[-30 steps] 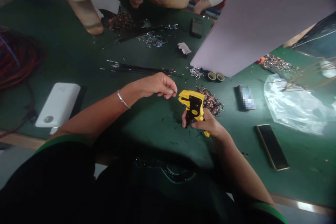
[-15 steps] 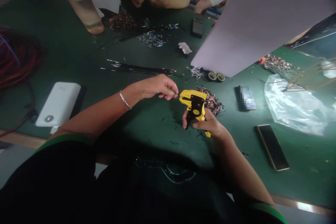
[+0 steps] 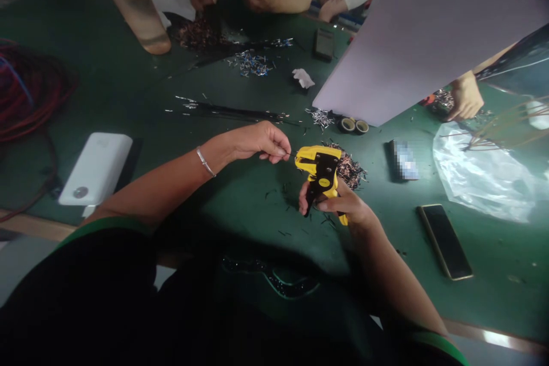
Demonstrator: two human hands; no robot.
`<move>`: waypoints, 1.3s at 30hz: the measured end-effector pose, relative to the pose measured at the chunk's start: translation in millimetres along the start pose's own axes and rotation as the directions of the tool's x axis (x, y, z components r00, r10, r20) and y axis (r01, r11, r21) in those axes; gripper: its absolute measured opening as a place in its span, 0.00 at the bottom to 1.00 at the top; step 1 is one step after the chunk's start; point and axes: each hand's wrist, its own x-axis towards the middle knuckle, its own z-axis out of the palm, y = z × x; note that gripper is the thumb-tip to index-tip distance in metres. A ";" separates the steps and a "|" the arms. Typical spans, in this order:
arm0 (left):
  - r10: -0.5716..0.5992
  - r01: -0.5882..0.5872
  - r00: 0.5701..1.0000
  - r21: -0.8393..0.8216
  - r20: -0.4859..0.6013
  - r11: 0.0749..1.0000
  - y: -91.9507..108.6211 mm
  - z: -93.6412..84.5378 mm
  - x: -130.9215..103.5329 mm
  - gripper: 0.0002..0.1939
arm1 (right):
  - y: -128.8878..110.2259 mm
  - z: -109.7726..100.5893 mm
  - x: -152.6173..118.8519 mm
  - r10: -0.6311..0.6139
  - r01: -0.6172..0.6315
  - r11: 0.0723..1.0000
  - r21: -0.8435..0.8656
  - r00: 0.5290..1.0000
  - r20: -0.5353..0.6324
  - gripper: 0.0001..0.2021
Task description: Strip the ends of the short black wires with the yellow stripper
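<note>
My left hand [image 3: 269,143] pinches a thin black wire [image 3: 293,154], whose end points at the jaws of a yellow and black wire stripper [image 3: 322,168]. The stripper is gripped in my right hand [image 3: 338,201], its head turned left toward the wire. Behind the tool lies a pile of copper-coloured and black scraps [image 3: 352,170]. Small black bits are scattered below my hands. Beyond my left hand, a bundle of black wires [image 3: 240,111] with metal-tipped ends rests on the green table [image 3: 240,200].
A phone [image 3: 446,242], plastic bag [image 3: 480,177] and tape rolls [image 3: 354,125] lie to the right. A white power bank [image 3: 96,168] and red cable coil [image 3: 30,94] are left. A bottle [image 3: 139,11] and upright panel [image 3: 412,40] stand farther back. Other people's hands are across the table.
The stripper and my right hand have shifted slightly right, showing more wire between tool and fingers. Across the table, one person's hand moved left to the scrap pile; another hand appeared at the right.
</note>
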 end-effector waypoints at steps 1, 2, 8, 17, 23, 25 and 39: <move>-0.001 0.001 1.000 -0.002 0.001 1.000 0.3 0.2 -0.1 0.05 | 0.2 -0.1 0.0 0.000 0.000 1.000 0.000 1.000 0.000 0.18; -0.003 0.003 1.000 -0.005 0.004 1.000 0.5 0.5 -0.1 0.05 | 0.6 -0.4 0.1 0.005 -0.005 1.000 -0.005 1.000 0.002 0.18; -0.016 0.016 1.000 -0.026 -0.002 1.000 -0.4 1.3 -0.1 0.04 | 2.8 -2.5 0.1 0.016 -0.016 1.000 0.007 1.000 0.007 0.18; -0.046 0.046 0.999 -0.079 -0.007 0.996 4.3 6.1 -1.5 0.03 | 1.4 -0.1 -0.2 0.027 -0.027 0.999 0.023 1.000 -0.006 0.18; -0.068 0.066 0.997 -0.105 -0.021 0.992 4.9 8.9 -1.5 0.02 | 1.2 -0.4 0.5 0.042 -0.043 0.999 -0.029 0.999 -0.030 0.18; -0.071 0.068 0.997 -0.091 -0.023 0.993 6.0 10.3 -2.1 0.02 | 2.4 -0.7 0.6 0.042 -0.043 0.998 -0.036 0.998 -0.038 0.18; -0.030 0.030 0.996 -0.005 -0.085 1.000 6.0 9.4 -2.9 0.05 | 7.2 3.6 2.0 0.020 -0.032 0.994 -0.102 0.994 -0.110 0.16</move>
